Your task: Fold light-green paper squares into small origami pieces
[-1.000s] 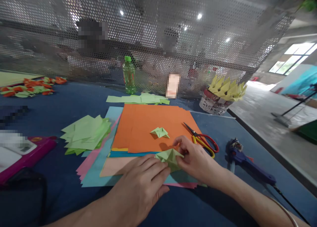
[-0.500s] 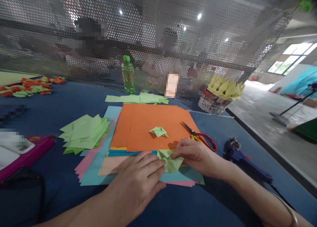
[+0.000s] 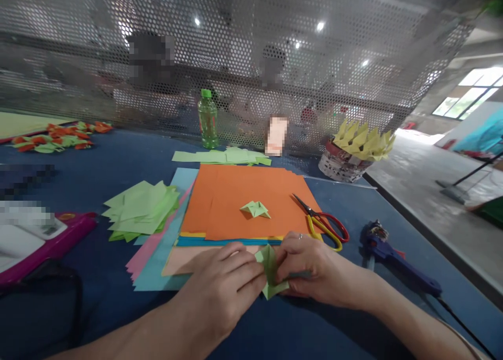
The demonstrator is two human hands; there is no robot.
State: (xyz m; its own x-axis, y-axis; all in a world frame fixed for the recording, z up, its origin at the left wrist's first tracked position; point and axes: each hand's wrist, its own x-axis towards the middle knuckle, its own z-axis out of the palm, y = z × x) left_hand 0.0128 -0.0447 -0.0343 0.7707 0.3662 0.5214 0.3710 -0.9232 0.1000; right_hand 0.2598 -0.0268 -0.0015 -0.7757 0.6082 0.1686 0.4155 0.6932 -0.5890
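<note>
Folded green paper (image 3: 271, 271) is sitting between the two grips, over the near edge of the sheet stack (image 3: 183, 260), its crease standing up. Right grip (image 3: 320, 268) is pinching its right side, thumb and fingers clamped on it. Left grip (image 3: 223, 286) is covering its left edge with fingers; thumb is hiding, can't tell if that one is clamping. Both grips are blocking part of the paper and the stack's lower sheets. Small folded green piece (image 3: 256, 209) is lying just beyond, on the orange sheets (image 3: 243, 182) topping the stack. Scissors (image 3: 312, 212) are resting across the stack's right edge, handles near the right grip. Dark-blue corded tool (image 3: 396, 263) is lying farther right on the surface (image 3: 129, 155). Green paper pile (image 3: 139, 208) is sitting left of the stack; green strips (image 3: 223, 155) are lying behind it. Green-capped bottle (image 3: 208, 121) is standing near the perforated screen (image 3: 236, 45), contents unclear. Round container (image 3: 341, 165) is standing far right, holding yellow pointed folds (image 3: 363, 140) that are rising above its rim.
</note>
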